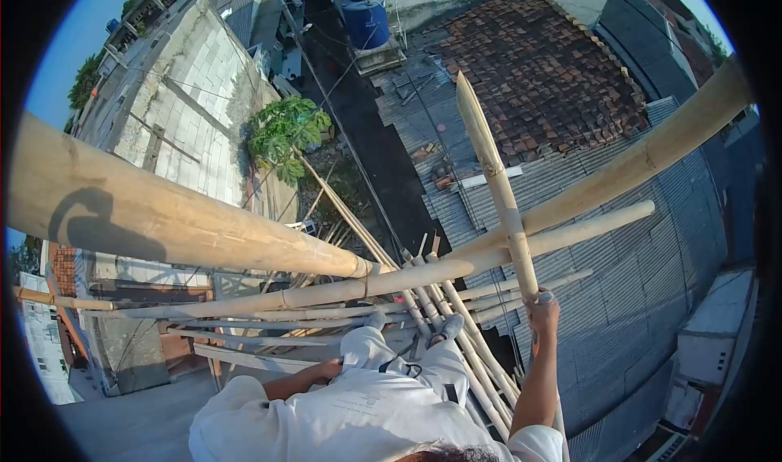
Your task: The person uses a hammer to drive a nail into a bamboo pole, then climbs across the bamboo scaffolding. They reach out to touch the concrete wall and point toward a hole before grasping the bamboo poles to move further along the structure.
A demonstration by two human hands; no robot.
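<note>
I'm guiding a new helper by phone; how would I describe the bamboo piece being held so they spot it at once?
Find the patch of brown roof tiles, then look down to the right hand. The bamboo piece rises from that grip toward the tiles. Unlike the long poles it crosses in view, it ends in a slanted, tapering tip.

Smooth matt bamboo poles; ridged metal roofing; rough clay tiles
</note>
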